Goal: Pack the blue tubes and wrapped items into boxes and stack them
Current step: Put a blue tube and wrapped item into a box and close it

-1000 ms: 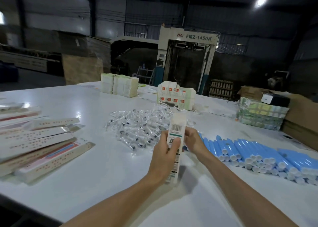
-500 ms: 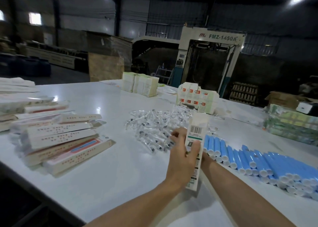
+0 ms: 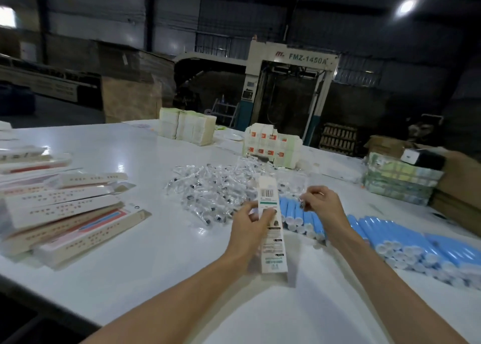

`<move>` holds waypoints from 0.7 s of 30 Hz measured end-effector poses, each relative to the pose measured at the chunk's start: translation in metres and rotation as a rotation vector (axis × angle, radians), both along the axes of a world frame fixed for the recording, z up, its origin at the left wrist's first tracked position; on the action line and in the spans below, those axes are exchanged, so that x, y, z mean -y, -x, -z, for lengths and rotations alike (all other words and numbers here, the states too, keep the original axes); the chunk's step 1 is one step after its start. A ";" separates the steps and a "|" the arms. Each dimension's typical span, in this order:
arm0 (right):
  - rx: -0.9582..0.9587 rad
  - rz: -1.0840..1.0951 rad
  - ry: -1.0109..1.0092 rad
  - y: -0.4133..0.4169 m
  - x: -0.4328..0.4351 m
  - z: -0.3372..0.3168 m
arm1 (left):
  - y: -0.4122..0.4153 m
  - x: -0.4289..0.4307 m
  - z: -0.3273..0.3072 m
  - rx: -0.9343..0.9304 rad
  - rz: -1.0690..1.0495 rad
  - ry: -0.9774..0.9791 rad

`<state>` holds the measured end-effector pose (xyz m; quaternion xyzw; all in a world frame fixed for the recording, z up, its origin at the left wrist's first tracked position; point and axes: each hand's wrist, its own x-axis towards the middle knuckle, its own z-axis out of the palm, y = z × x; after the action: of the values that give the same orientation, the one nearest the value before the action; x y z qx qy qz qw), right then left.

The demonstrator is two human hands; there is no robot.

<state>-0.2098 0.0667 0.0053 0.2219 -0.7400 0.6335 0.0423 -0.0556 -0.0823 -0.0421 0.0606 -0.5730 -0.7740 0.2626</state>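
My left hand (image 3: 248, 230) grips a long white box (image 3: 272, 229) with a barcode, standing upright on its lower end on the white table (image 3: 156, 252). My right hand (image 3: 321, 204) is just right of the box top and pinches a small clear wrapped item (image 3: 302, 203). A loose pile of clear wrapped items (image 3: 210, 191) lies behind the box. Blue tubes with white caps (image 3: 406, 242) lie in a long row to the right, passing under my right forearm.
Filled long boxes (image 3: 65, 213) are stacked loosely at the left. Bundles of flat white cartons (image 3: 187, 127) and cartons with red marks (image 3: 272, 145) stand further back. A greenish stack (image 3: 398, 184) and brown cardboard boxes (image 3: 458, 184) sit at the far right.
My right hand came out from behind the box to its right side and now pinches a wrapped item. My left hand kept hold of the box. The view shifted.
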 end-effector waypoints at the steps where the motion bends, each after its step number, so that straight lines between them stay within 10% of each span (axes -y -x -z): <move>1: 0.012 -0.011 0.053 -0.002 -0.008 -0.007 | -0.001 -0.001 -0.001 0.001 0.030 0.017; 13: -0.243 -0.133 0.174 -0.068 -0.014 -0.083 | -0.007 -0.009 -0.003 -0.043 0.241 0.180; 21: -0.376 -0.125 -0.186 -0.084 -0.011 -0.073 | -0.008 -0.009 -0.004 -0.054 0.250 0.196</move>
<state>-0.1261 0.0781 0.0781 0.3845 -0.7591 0.5115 0.1198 -0.0472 -0.0732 -0.0384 -0.0578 -0.6415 -0.7424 0.1841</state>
